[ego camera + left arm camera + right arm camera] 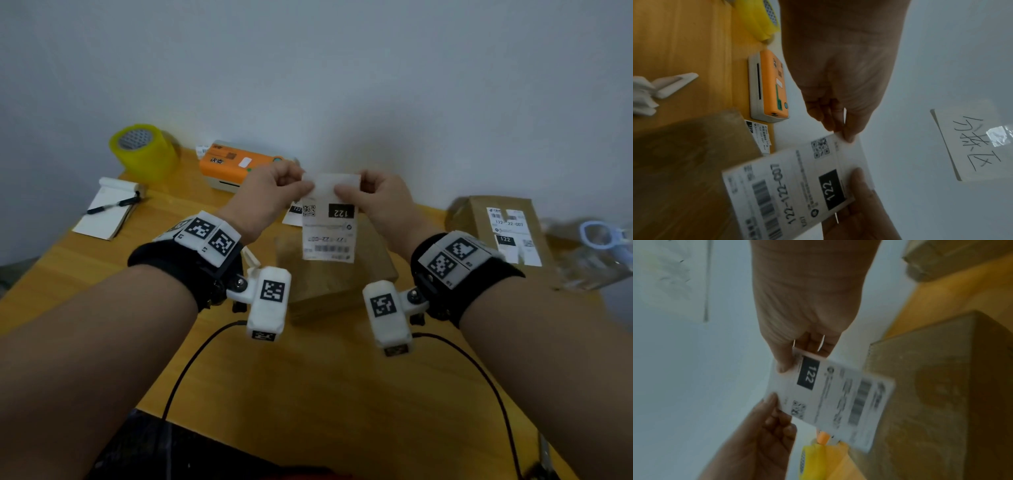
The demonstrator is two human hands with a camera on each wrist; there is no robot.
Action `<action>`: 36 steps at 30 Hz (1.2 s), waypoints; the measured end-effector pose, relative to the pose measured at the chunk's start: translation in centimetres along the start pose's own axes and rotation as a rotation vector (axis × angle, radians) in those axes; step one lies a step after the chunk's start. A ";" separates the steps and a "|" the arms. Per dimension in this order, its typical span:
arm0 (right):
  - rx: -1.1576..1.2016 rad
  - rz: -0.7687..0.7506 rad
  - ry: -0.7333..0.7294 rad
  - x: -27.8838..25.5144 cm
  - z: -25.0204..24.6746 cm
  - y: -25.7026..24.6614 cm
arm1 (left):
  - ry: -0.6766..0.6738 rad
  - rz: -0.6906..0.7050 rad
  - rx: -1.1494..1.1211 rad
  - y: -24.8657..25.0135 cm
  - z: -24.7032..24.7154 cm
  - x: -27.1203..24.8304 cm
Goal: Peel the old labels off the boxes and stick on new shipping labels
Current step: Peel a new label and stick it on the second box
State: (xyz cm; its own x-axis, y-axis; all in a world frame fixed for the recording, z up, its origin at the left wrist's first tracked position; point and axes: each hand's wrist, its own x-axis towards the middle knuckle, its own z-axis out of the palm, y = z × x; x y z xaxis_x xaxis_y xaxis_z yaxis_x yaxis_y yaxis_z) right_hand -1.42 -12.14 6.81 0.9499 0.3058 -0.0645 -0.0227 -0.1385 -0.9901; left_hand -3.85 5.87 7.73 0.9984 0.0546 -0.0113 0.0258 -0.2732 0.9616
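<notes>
A white shipping label [328,222] printed with "122", a QR code and a barcode hangs in the air above a plain brown box [334,274]. My left hand [274,192] pinches its top left corner [846,138]. My right hand [373,195] pinches the top right corner beside the black "122" patch [807,375]. The label's upper edge looks like it splits into two layers between my thumbs. A second brown box [500,226] at the right carries two labels on its top. Another printed label [294,214] lies flat behind the near box.
An orange label printer [239,164] stands at the back by the wall, a yellow tape roll [142,150] to its left. A notepad with a pen [109,209] lies at the left. Clear plastic and a pale blue ring-shaped handle [597,236] sit at the far right. Cables run across the near table.
</notes>
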 end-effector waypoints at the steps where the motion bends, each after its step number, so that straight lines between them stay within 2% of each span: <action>1: 0.044 0.011 0.023 -0.2 0.0 0.2 | -0.006 -0.009 0.000 -0.3 0.0 -0.1; 5: 0.101 0.043 0.071 -0.5 0.1 0.9 | -0.090 -0.048 0.062 -1.0 0.0 -0.4; 13: -0.219 -0.035 -0.048 -0.5 0.3 0.5 | -0.183 -0.050 0.111 0.0 0.3 -0.1; 18: -0.287 -0.032 -0.113 -0.6 0.3 -0.1 | -0.221 -0.094 0.058 0.1 0.0 0.4; 23: -0.341 -0.037 -0.163 -0.5 0.4 -0.3 | -0.286 -0.154 -0.093 -0.2 -0.3 0.3; 36: -0.388 -0.036 -0.222 -0.3 0.5 -0.4 | -0.339 -0.212 -0.145 -0.1 -0.6 0.1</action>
State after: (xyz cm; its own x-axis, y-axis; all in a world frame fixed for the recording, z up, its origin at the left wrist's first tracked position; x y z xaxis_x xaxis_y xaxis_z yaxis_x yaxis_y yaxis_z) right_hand -1.82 -11.67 7.16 0.8569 0.5061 -0.0977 0.1683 -0.4538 -0.8750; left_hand -3.76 6.50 7.78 0.9320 -0.2307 -0.2794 0.2494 -0.1511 0.9565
